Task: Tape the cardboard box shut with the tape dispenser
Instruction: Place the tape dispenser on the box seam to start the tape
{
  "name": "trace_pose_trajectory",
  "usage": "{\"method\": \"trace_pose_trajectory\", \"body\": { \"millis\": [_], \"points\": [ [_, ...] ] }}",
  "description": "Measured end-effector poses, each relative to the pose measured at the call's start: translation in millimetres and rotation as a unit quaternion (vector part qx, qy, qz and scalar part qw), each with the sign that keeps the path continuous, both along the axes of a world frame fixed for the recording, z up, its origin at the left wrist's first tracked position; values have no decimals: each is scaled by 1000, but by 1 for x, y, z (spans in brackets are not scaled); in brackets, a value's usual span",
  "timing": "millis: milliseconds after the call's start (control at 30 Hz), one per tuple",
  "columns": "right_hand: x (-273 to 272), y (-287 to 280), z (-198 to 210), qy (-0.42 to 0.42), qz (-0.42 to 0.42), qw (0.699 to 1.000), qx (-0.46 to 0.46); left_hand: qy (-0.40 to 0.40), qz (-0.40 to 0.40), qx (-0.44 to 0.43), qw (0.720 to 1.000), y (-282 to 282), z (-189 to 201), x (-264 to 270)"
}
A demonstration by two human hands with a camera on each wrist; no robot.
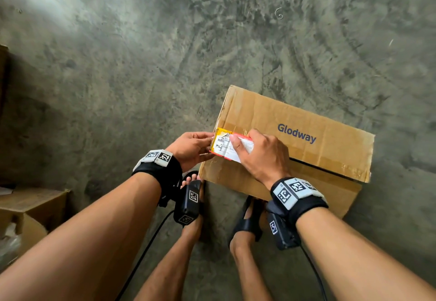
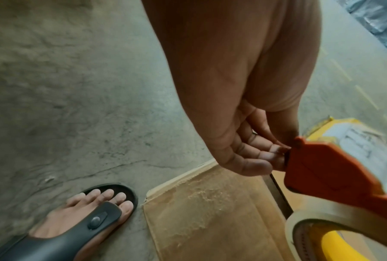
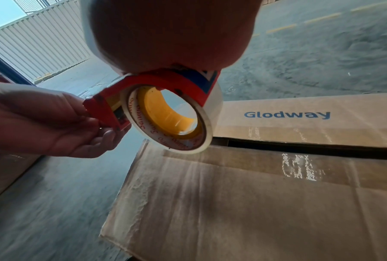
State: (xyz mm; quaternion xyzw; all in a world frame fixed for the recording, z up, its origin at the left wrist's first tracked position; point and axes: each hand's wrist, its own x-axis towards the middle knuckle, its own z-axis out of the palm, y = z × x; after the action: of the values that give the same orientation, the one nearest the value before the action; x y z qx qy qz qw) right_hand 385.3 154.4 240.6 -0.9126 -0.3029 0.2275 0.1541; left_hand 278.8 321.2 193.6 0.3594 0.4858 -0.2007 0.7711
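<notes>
tape dispenser (image 1: 227, 144) above box (image 1: 306, 135) corner

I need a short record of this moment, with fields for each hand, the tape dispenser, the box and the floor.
right hand: grips the tape dispenser from above
left hand: fingers pinch at the dispenser's red front end
tape dispenser: red, with a roll on a yellow core, held above the box's left end
cardboard box: flaps folded down, dark gap open along the seam, "Glodway" printed on it
floor: grey concrete; box stands on it
</notes>
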Motion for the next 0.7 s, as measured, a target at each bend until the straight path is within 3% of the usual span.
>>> {"method": "trace_pose_trajectory", "body": {
  "millis": [467,700],
  "points": [
    [3,4,-4,-1,-36,999,-33,-33,-36,154,987,-8,-4,20],
    [9,-8,-1,-25,-11,998,-52,-41,-70,224,971,5,-9,18]
  ]
}}
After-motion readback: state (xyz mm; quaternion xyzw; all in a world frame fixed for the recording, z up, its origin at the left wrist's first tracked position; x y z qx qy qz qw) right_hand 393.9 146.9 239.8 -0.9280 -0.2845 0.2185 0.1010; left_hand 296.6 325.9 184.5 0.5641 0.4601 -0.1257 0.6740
